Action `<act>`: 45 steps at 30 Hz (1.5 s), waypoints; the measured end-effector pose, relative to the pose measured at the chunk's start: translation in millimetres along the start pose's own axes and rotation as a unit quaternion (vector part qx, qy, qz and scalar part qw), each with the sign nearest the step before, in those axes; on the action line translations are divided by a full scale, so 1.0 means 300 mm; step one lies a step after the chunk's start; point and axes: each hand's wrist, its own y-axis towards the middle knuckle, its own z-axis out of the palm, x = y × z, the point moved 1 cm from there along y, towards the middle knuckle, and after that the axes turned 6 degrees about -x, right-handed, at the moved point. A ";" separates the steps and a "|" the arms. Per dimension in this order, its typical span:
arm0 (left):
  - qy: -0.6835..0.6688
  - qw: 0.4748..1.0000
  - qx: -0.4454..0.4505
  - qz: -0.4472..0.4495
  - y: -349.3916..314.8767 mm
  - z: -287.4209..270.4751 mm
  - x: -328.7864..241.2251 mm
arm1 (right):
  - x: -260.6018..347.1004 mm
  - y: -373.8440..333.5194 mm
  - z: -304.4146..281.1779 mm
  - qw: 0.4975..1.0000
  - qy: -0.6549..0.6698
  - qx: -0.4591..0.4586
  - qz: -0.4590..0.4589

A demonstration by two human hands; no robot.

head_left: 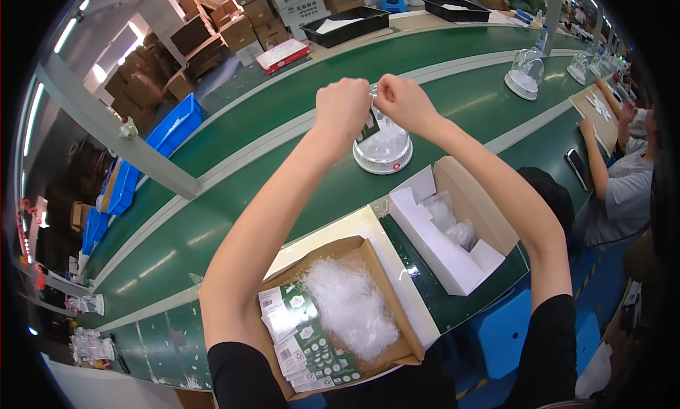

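Observation:
My left hand (343,106) and my right hand (408,101) are close together over the conveyor, fingers closed in pinches at the top of a clear dome (391,141) with a round white base. A dark green card tag (368,126) hangs against the dome, just below my left hand. Whatever thin piece sits between my fingertips is too small to make out. Below my forearms lies an open cardboard tray (395,317). It holds a pile of thin clear plastic strands (350,306) and a stack of green and white printed cards (301,338).
Right of the tray stands an open white box (432,257) with clear wrapped pieces inside. Another dome (524,76) sits farther along the green conveyor (262,161). A metal post (117,126) rises at left. At right are a phone (577,168) and a co-worker's arm (598,157).

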 end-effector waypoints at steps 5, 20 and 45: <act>-0.053 0.998 0.033 -0.026 0.070 0.053 0.018 | -0.093 0.038 0.022 0.996 0.036 -0.004 0.079; -0.153 0.984 0.087 -0.012 0.064 0.117 0.156 | -0.109 0.082 0.021 0.991 0.009 0.106 0.083; -0.029 0.977 -0.139 0.159 -0.066 0.089 0.082 | -0.047 -0.007 0.090 0.954 0.196 0.122 0.193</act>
